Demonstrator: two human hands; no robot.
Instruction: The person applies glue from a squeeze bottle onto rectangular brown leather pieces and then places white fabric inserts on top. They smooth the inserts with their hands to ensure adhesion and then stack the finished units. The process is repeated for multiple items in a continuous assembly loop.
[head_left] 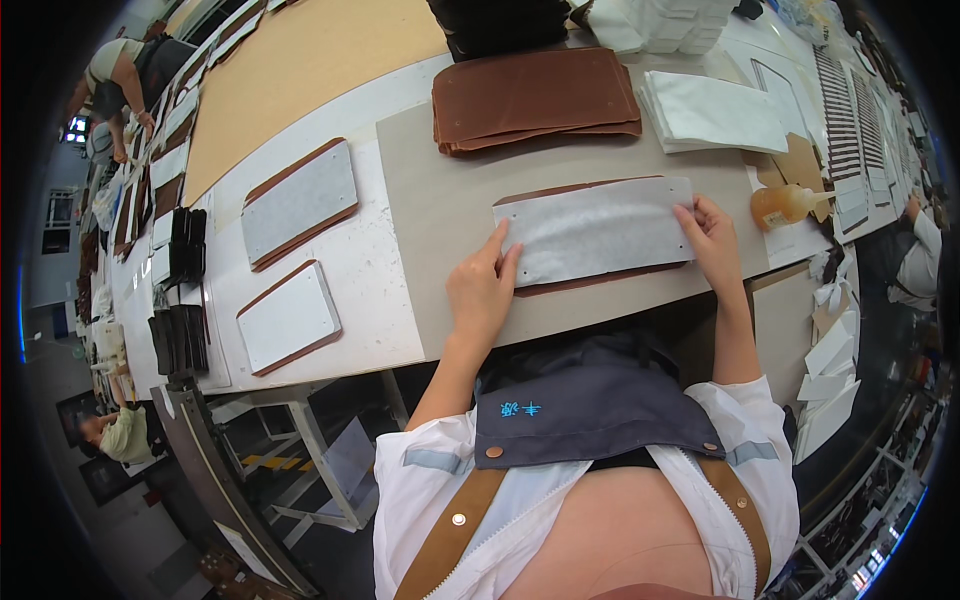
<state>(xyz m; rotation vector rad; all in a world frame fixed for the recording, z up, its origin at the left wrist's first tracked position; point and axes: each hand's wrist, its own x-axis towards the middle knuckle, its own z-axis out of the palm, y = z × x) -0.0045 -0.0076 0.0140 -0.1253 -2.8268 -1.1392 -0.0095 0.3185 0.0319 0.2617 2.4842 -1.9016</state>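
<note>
A whitish rectangular sheet (600, 228) with small holes near its corners lies over a brown leather-like panel (602, 278), on a grey board. Brown strips show along its far and near edges. My left hand (480, 292) grips the sheet's left end, thumb and forefinger at the edge. At the opposite end my right hand (712, 243) pinches the right edge, thumb on top and fingers curled around. Whether the brown panel is also in either grip, I cannot tell. Slight ripples cross the sheet's surface.
Beyond the sheet sit a stack of brown panels (535, 100) and a pile of white sheets (712, 108). A bottle of amber liquid (782, 206) lies to the right. Two white-topped brown panels (300, 205) rest at left, near black pieces (187, 245). Other people (125, 435) work nearby.
</note>
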